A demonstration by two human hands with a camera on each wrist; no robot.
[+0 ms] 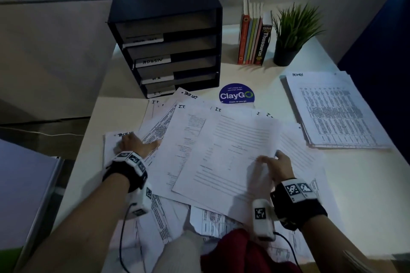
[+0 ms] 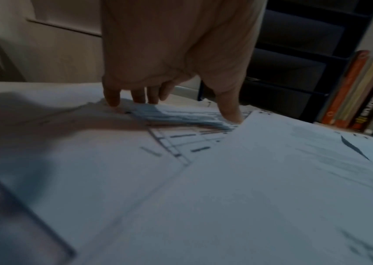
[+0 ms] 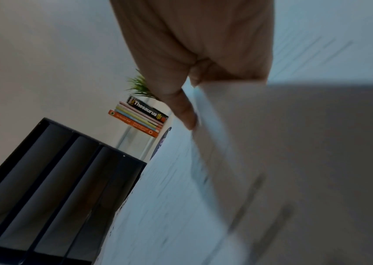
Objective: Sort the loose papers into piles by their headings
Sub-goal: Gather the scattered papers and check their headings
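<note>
Loose white printed papers (image 1: 199, 139): my right hand (image 1: 275, 166) pinches one sheet at 5 o'clock; my left hand (image 1: 133, 144), fingers spread, pins others at 9 o'clock; neighbouring sheets may drag along.

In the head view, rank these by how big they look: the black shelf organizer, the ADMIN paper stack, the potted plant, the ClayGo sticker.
Largest to smallest, as they look:
1. black shelf organizer
2. ADMIN paper stack
3. potted plant
4. ClayGo sticker
Wide-angle distortion and differing distances make true sizes unsure.
</note>
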